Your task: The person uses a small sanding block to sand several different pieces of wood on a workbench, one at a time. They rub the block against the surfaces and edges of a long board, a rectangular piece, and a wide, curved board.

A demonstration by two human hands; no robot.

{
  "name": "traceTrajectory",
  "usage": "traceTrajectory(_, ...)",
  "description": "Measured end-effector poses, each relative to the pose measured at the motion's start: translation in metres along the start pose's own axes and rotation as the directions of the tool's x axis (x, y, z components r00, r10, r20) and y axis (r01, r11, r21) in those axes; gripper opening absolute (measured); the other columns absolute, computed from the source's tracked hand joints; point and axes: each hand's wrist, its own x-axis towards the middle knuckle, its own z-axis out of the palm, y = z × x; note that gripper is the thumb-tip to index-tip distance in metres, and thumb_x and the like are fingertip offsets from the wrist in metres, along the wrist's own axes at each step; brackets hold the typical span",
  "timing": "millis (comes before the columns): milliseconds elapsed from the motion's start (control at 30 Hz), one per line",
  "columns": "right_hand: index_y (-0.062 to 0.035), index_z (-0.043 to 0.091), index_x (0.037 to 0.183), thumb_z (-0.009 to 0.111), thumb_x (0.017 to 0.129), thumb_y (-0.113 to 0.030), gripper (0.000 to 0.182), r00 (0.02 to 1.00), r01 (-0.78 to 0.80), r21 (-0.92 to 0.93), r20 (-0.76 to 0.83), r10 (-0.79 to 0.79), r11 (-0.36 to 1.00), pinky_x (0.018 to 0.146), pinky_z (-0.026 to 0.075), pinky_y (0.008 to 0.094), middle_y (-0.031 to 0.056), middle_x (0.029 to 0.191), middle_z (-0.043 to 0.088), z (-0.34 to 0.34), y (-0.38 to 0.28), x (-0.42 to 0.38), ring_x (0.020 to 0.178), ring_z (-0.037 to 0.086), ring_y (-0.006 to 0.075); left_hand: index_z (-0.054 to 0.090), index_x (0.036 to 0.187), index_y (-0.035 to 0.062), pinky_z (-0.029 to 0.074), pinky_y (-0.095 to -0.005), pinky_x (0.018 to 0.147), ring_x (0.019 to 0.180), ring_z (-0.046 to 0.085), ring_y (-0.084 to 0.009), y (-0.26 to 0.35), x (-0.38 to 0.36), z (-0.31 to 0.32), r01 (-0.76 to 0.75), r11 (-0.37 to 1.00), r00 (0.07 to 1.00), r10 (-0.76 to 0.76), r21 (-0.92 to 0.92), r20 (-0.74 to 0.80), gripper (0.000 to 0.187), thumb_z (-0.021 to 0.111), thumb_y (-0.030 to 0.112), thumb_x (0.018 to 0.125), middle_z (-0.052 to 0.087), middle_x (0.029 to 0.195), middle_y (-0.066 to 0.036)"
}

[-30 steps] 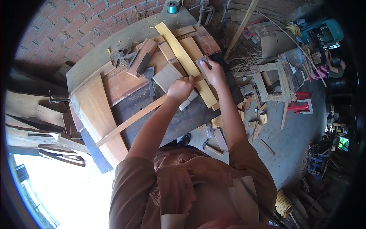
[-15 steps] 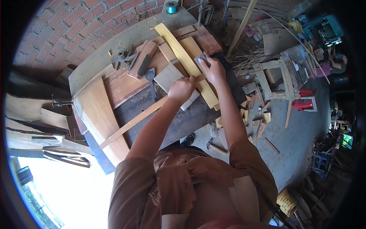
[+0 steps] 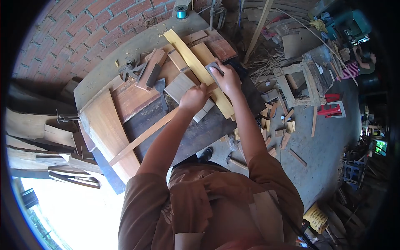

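Observation:
My left hand point(image 3: 194, 100) is closed around a long thin wood strip point(image 3: 143, 136). The strip slants across the bench, its far end resting over a yellow board point(image 3: 193, 60). Gripped in my right hand point(image 3: 228, 80) is a small dark grey block point(image 3: 213, 71), which looks like a sanding block, held over the yellow board close to the strip's end. Under my left hand lies a greyish wood block point(image 3: 180, 87). A dark flat-bladed tool point(image 3: 161, 89) is just left of it. My fingers hide the contact between block and strip.
Wood boards point(image 3: 110, 129) cover the dark bench, with a metal tool point(image 3: 130, 68) behind them. A spool point(image 3: 181, 12) stands at the far edge. Offcuts point(image 3: 287, 125), a wooden frame point(image 3: 302, 83) and a red stool point(image 3: 332, 106) are on the floor. Another person point(image 3: 364, 62) is far right.
The whole view has shifted slightly, moving the bench left and down in the picture. Both hands keep nearly the same place over the bench, with the same grips.

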Motion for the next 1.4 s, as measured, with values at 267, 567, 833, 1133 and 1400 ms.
traceTrajectory(267, -0.0105, 0.056, 0.117, 0.053, 0.084, -0.037, 0.042, 0.999, -0.037, -0.058, 0.002, 0.037, 0.998, 0.074, 0.047, 0.0372, 0.0164, 0.088, 0.06, -0.008, 0.019, -0.034, 0.085, 0.059, 0.0312, 0.046, 0.088, 0.002, 0.049, -0.0422, 0.06, 0.069, 0.06, -0.0336, 0.001, -0.002, 0.003, -0.012, 1.0, 1.0, 0.013, 0.016, -0.027, 0.032, 0.06, 0.03, 0.08, 0.058, 0.069, -0.018)
traceTrajectory(567, -0.0049, 0.06, 0.107, 0.053, 0.084, -0.04, 0.043, 0.995, -0.088, 0.092, -0.041, 0.092, 0.992, 0.075, 0.047, 0.038, 0.0222, 0.091, 0.061, 0.008, 0.05, -0.032, 0.087, 0.06, 0.0339, 0.046, 0.088, 0.0021, 0.049, -0.0424, 0.059, 0.068, 0.06, -0.0335, 0.001, 0.0, 0.001, 0.005, 1.0, 1.0, -0.005, 0.018, -0.012, 0.033, 0.058, 0.031, 0.081, 0.059, 0.069, -0.018)
traceTrajectory(833, 0.0006, 0.061, 0.1, 0.054, 0.085, -0.039, 0.043, 0.993, -0.117, 0.253, -0.003, 0.122, 0.96, 0.069, 0.046, 0.0343, 0.0221, 0.081, 0.062, 0.01, 0.034, -0.003, 0.079, 0.063, 0.0324, 0.047, 0.085, 0.0021, 0.05, -0.0403, 0.068, 0.079, 0.06, -0.0311, 0.013, 0.0, -0.011, 0.111, 0.993, 0.99, -0.114, 0.041, 0.08, 0.027, 0.06, 0.025, 0.079, 0.06, 0.076, -0.015)
traceTrajectory(1133, 0.0005, 0.058, 0.109, 0.055, 0.086, -0.035, 0.043, 0.99, -0.09, 0.38, -0.066, 0.124, 0.921, 0.077, 0.046, 0.032, 0.0229, 0.094, 0.062, 0.006, 0.038, -0.036, 0.088, 0.062, 0.0291, 0.048, 0.084, 0.0018, 0.05, -0.0405, 0.067, 0.077, 0.06, -0.0312, 0.01, -0.001, -0.009, 0.103, 0.994, 0.991, -0.106, 0.035, 0.082, 0.027, 0.06, 0.025, 0.078, 0.06, 0.076, -0.015)
traceTrajectory(1400, 0.0018, 0.056, 0.111, 0.053, 0.087, -0.033, 0.043, 0.983, 0.015, 0.298, -0.178, 0.04, 0.954, 0.081, 0.044, 0.0334, 0.0235, 0.095, 0.062, 0.011, 0.035, -0.046, 0.094, 0.06, 0.0314, 0.048, 0.084, 0.0014, 0.05, -0.0411, 0.065, 0.075, 0.06, -0.032, 0.011, 0.001, -0.009, 0.103, 0.995, 0.993, -0.104, 0.011, 0.063, 0.028, 0.06, 0.026, 0.079, 0.06, 0.074, -0.016)
